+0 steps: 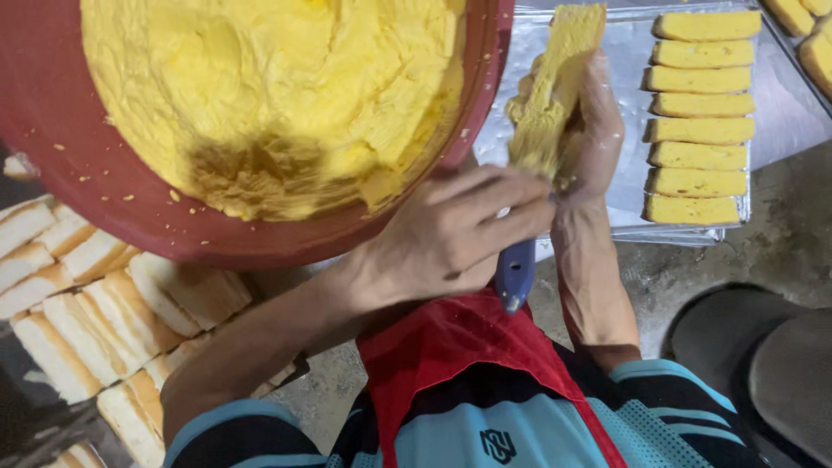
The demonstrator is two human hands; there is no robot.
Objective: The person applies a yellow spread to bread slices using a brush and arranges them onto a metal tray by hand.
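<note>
My right hand (600,130) holds a slice of bread (555,82) upright, its face coated in yellow spread. My left hand (451,234) is closed around a knife with a blue handle (516,273), and the blade, hidden behind my fingers, meets the slice's lower end. Both hands hover beside the rim of a large red bowl (52,139) filled with thick yellow spread (269,95). Just beyond my right hand a metal tray (628,52) carries a column of several coated slices (700,130) lying flat.
Rows of plain white bread slices (95,303) are stacked at the lower left, partly under the bowl. More coated slices (815,35) show at the top right corner. A dark rounded shape (763,355) rests on the grey concrete floor at the lower right.
</note>
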